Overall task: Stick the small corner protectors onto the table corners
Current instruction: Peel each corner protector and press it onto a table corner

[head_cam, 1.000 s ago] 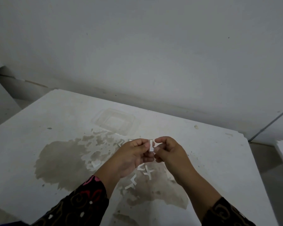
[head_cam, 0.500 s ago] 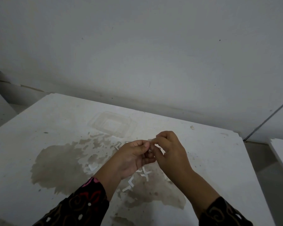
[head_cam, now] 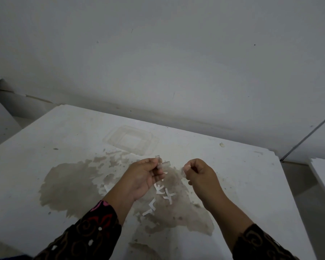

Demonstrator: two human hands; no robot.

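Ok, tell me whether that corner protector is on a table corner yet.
Not on. The left hand pinches the clear corner protector above the stained middle of the table, away from every visible corner.

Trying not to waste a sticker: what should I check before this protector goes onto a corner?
1. Corner protector pinched in left hand: ok.
2. Backing fully off: right hand pinches a pale scrap; cannot tell.
3. Sticky side free of fingers: cannot tell.
4. Table corner in view, far right: ok.
5. Surface clean: brown stain, white scraps below hands; not ok.
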